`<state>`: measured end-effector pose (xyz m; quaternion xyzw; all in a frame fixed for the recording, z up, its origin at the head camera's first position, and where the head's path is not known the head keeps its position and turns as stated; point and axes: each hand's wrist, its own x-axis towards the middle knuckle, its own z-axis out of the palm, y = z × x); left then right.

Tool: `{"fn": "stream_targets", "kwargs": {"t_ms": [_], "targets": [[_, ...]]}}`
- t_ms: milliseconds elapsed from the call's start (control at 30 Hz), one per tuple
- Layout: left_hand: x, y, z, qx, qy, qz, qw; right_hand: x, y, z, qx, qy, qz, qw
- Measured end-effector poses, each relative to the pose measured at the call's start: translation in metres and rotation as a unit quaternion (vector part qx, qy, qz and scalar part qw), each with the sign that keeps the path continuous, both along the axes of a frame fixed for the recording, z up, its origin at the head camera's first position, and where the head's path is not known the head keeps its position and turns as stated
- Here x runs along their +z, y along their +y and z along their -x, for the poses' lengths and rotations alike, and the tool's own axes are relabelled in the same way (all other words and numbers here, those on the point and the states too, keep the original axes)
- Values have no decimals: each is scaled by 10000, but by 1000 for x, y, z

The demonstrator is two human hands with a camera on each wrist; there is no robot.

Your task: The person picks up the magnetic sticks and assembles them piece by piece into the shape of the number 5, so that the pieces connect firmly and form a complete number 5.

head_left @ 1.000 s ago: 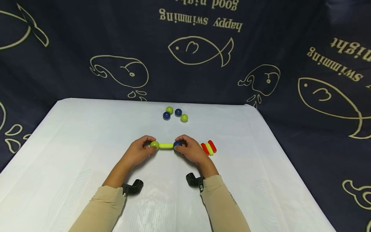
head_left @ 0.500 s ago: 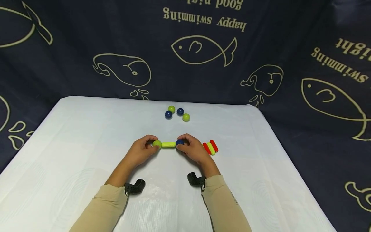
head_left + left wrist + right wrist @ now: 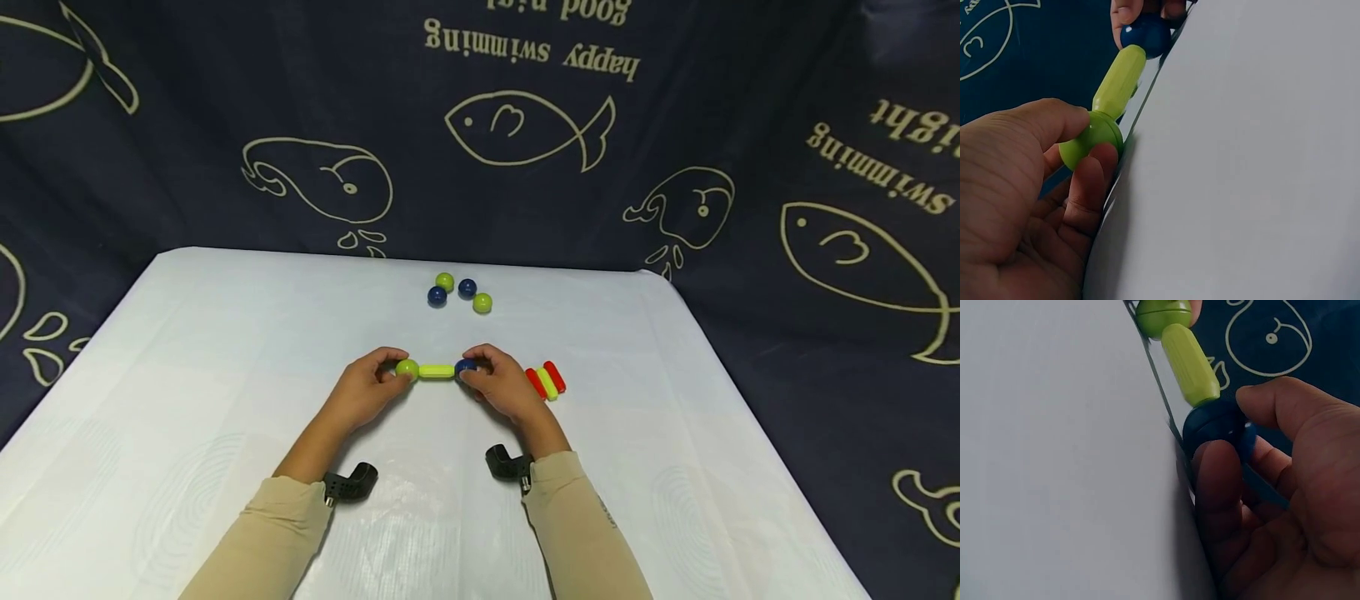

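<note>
My left hand pinches a green ball between thumb and fingers. A blue ball is pinched the same way by my right hand. Between the two balls runs a yellow-green ribbed rod, one end against each ball, so the three form a straight bar across the front of me. In both wrist views the bar is close over the white tabletop. Just right of my right hand lie two red rods and a yellow-green rod side by side.
Toward the back of the white table sit two loose green balls and two loose blue balls in a cluster. A dark cloth with fish drawings hangs behind the table's far edge.
Both hands keep their grip on the balls and the bar stays joined in line. The whole view has shifted slightly; the rod appears turned a little about its length.
</note>
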<state>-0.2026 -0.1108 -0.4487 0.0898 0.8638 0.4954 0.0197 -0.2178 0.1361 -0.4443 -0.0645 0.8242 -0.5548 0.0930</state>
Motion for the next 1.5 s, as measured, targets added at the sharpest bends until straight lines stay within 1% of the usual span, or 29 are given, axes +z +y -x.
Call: {"fn": "stream_targets", "kwargs": {"t_ms": [100,200,300,400,500,600,700,767,867,1033,1133,1267,1500], "targets": [[0,1,0,10,-11,2,10000,1,0,-1,-56,-39,49,10000],[-1,1,1,17,-4,31,10000,5,-1,-1,-135,-50,-28,9999],[-3,1,1,11,8,19,10000,11,1,-3,-190,35,-271,9994],[-3,1,1,-1,24,10,10000,22,6,-6,-207,257,-651,9973],[-3,1,0,4,50,19,10000,33,14,-10,-173,543,-1136,9919],[-3,1,1,22,77,53,10000,43,24,-13,-33,792,-1662,9829],[-2,1,0,37,78,53,9999,51,33,-15,112,904,-2100,9734],[-2,1,0,31,59,39,10000,54,38,-16,141,892,-2287,9693],[-1,1,0,28,48,27,10000,59,45,-17,107,764,-2555,9637],[-1,1,1,31,46,-12,10000,65,53,-18,49,496,-2802,9586],[-2,1,1,36,50,-21,10000,65,56,-19,151,372,-2834,9582],[-2,1,2,55,56,10,10000,60,55,-18,350,232,-2924,9554],[-1,1,1,26,92,-4,10000,57,51,-18,459,241,-3039,9513]]}}
